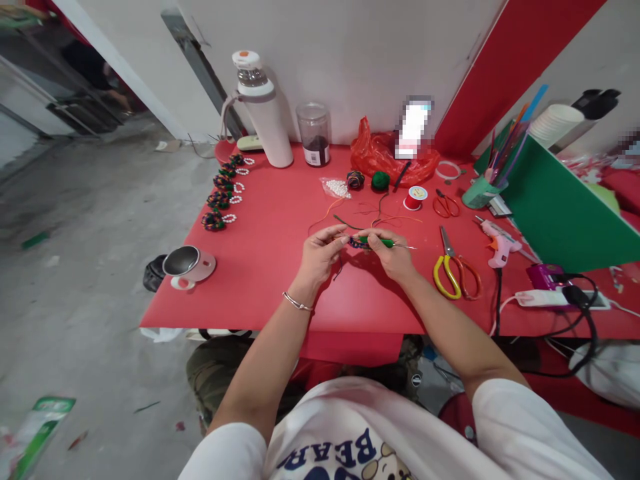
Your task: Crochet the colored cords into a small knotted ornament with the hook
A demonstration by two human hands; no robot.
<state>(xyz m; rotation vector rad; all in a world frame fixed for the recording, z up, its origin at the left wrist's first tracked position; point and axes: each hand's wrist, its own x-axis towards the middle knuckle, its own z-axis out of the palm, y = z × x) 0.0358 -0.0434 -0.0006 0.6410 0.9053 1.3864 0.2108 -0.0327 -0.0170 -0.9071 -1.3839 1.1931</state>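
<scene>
Over the middle of the red table, my left hand [320, 253] pinches a small dark, multicoloured crochet piece [358, 243]. My right hand [395, 257] is closed around the green handle of a crochet hook [383, 243], its metal shaft pointing right. Both hands meet at the piece, and the fingers partly cover it. Loose orange and dark green yarn strands [345, 221] lie just beyond. Farther back sit a multicoloured yarn ball [355, 180], a green yarn ball [381, 181] and a bag of white beads [337, 189].
Several crocheted pieces with bead loops [214, 221] line the left, near a mug [187, 263]. A tall flask [267, 120], jar [314, 137] and red bag [373, 153] stand behind. Rightward lie a thread spool [415, 199], scissors [447, 277], glue gun [500, 247] and power strip [540, 298].
</scene>
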